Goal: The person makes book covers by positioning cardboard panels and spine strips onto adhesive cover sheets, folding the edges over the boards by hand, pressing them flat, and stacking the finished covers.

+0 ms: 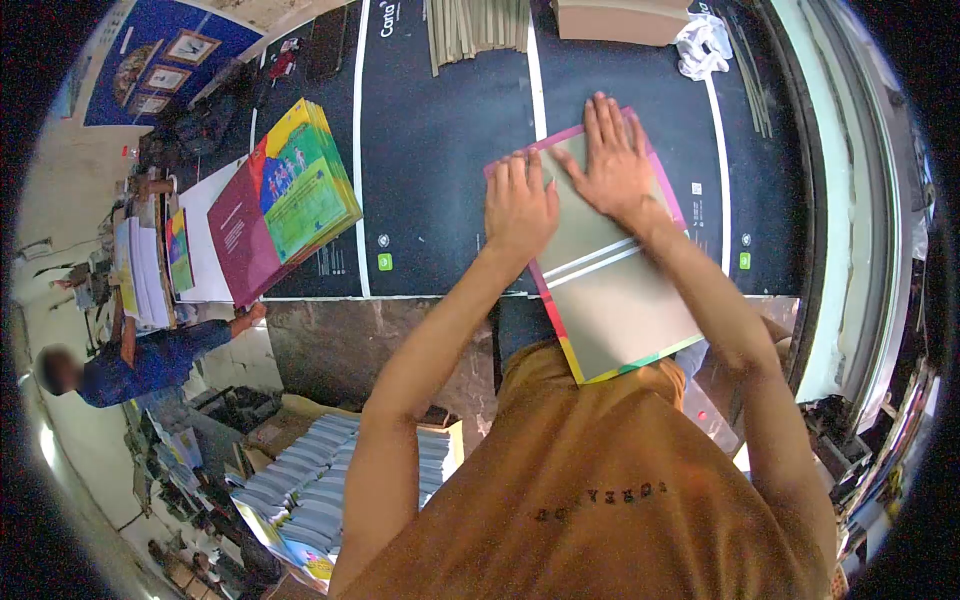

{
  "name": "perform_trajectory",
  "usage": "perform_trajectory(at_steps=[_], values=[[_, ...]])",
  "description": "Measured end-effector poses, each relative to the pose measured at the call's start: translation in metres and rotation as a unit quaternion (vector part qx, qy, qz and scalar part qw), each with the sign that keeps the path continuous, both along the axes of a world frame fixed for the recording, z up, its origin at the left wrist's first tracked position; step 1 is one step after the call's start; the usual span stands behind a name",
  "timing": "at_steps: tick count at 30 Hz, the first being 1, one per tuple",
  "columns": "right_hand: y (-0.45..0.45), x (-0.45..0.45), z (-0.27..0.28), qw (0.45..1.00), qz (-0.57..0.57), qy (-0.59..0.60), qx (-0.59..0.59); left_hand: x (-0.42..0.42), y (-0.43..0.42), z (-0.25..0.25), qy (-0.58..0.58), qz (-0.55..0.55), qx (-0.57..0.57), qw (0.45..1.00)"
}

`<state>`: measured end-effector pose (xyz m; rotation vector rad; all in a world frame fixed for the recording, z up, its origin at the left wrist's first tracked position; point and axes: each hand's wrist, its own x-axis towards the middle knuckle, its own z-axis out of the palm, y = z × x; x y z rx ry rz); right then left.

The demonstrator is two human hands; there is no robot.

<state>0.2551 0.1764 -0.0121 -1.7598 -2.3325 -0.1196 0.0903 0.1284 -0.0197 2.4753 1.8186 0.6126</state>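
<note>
A book cover lies inner side up, its lower half sticking out past the table edge over my lap. It has two grey boards with white strips between them and a coloured border folded along its edges, pink at the top. My left hand rests at the cover's upper left corner, fingers slightly bent over the pink border and thumb apart. Flat on the upper board lies my right hand, fingers stretched toward the top edge and thumb spread. Neither hand is wrapped around anything.
The dark-topped table carries a stack of printed covers at left, board strips and a cardboard box at the back, and a crumpled white cloth. Stacked books stand low at left. Another person is at far left.
</note>
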Motion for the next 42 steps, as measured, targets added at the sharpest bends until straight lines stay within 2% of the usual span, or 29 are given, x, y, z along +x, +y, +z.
perform_trajectory(at_steps=[1,5,8,13,15,16,17,20,23,26,28,29,30,31,32,34,35,38,40,42], values=[[0.0,-0.007,0.0,1.0,-0.021,-0.012,-0.011,0.0,0.002,0.0,-0.011,-0.002,-0.002,1.0],[0.0,0.006,-0.009,0.99,0.142,0.01,-0.02,-0.003,-0.001,0.006,-0.035,-0.004,-0.007,0.999],[0.009,0.051,0.009,0.999,0.049,-0.001,-0.023,-0.001,-0.001,0.011,-0.012,0.002,-0.02,1.0],[0.008,0.062,-0.003,0.997,0.057,0.06,-0.005,0.018,0.017,0.035,-0.009,0.027,-0.076,0.997],[0.011,0.062,0.001,0.997,0.053,0.064,0.002,0.029,0.028,-0.001,0.014,-0.013,-0.016,1.0],[0.012,0.062,0.002,0.997,0.052,0.059,0.007,0.033,0.031,0.0,0.027,-0.032,0.012,0.999],[0.012,0.063,0.001,0.997,0.05,0.055,0.011,0.033,0.028,-0.001,0.028,-0.033,-0.062,0.997],[0.011,0.063,0.002,0.997,0.048,0.064,0.016,0.019,0.014,0.006,0.044,-0.014,-0.106,0.993],[0.01,0.059,0.005,0.996,0.042,0.071,0.019,-0.004,-0.004,0.003,0.088,-0.038,-0.01,0.995],[0.011,0.059,0.007,0.996,0.035,0.073,0.029,-0.006,0.038,0.095,0.104,-0.048,-0.317,0.942],[0.009,0.061,0.003,0.997,0.036,0.066,0.03,-0.017,0.093,0.102,-0.015,-0.006,-0.286,0.958],[0.009,0.061,0.003,0.996,0.036,0.069,0.037,-0.02,0.109,0.1,-0.095,-0.007,-0.149,0.984],[0.01,0.061,0.003,0.996,0.037,0.073,0.046,-0.023,0.123,0.1,-0.171,-0.006,-0.006,0.985],[0.01,0.059,0.003,0.995,0.037,0.078,0.053,-0.022,0.136,0.082,-0.233,-0.012,0.128,0.964],[0.01,0.058,0.003,0.994,0.035,0.082,0.058,-0.022,0.137,0.046,-0.183,-0.011,0.181,0.966],[0.01,0.059,0.003,0.993,0.036,0.088,0.063,-0.018,0.12,-0.032,-0.027,-0.035,0.088,0.995],[0.01,0.058,0.004,0.993,0.033,0.095,0.057,-0.016,0.115,-0.005,-0.064,-0.033,0.081,0.994],[0.011,0.061,0.001,0.992,0.051,0.096,0.064,-0.015,0.115,-0.015,0.007,-0.02,0.059,0.998],[0.008,0.073,-0.005,0.992,0.063,0.095,0.063,-0.014,0.113,-0.017,-0.002,-0.043,0.06,0.997],[-0.02,0.084,0.013,0.986,0.017,0.161,-0.027,-0.014,0.11,-0.021,-0.015,-0.032,0.068,0.997]])
